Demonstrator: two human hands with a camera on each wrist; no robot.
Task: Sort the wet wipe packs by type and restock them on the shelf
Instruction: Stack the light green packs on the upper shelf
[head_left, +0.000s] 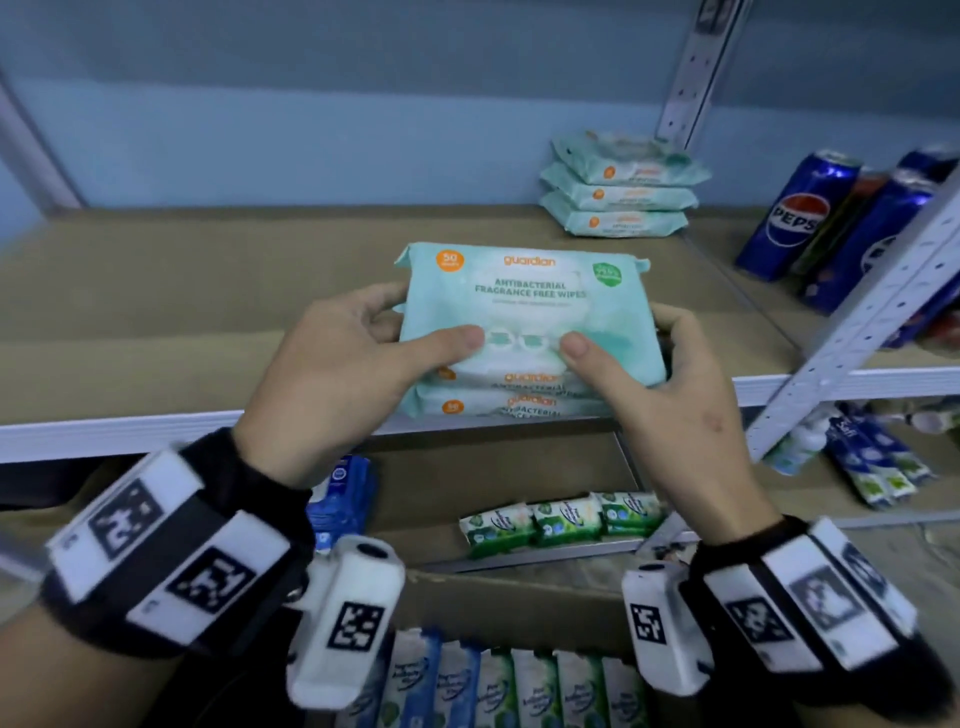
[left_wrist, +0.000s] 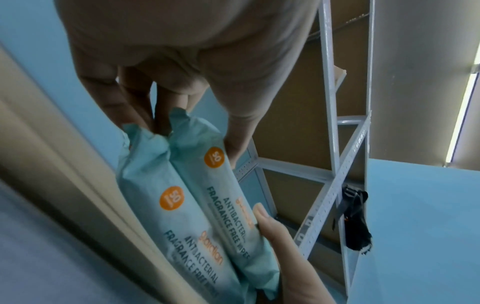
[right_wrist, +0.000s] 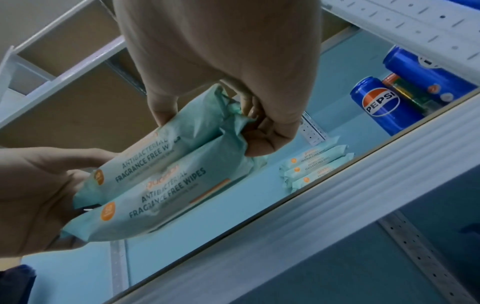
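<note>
A pale blue wall backs a metal shelf (head_left: 156, 291) with a brown board deck and a white front rail. Over the front part of that deck a stack of mint-green wipe packs (head_left: 524, 312) is held level; three printed fronts show in the head view, though the wrist views show plainly only two, so the count is uncertain. The left hand (head_left: 353, 364) grasps the stack's left end, thumb pressed on the top pack and fingers curled under; the right hand (head_left: 639, 374) grasps the right end the same way. Whether the bottom pack already touches the deck cannot be told.

At the back right of the same deck lies a pile of three matching packs (head_left: 621, 192), well apart from the held stack. Right of the perforated upright stand blue Pepsi cans (head_left: 800, 218). On the lower shelf sit small green-and-white packs (head_left: 561, 519) and a blue pack (head_left: 340, 499), and an open box (head_left: 493, 686) of small packs stands nearest the person.

The likely step is setting this stack beside its matching pile. The risk, as I judge it, lies in the soft, slippery wrappers: held only at the ends, the middle pack could slide out, or the stack could shear as it is pushed back. Setting it down too near the front rail could let it tip off onto the lower shelf.
</note>
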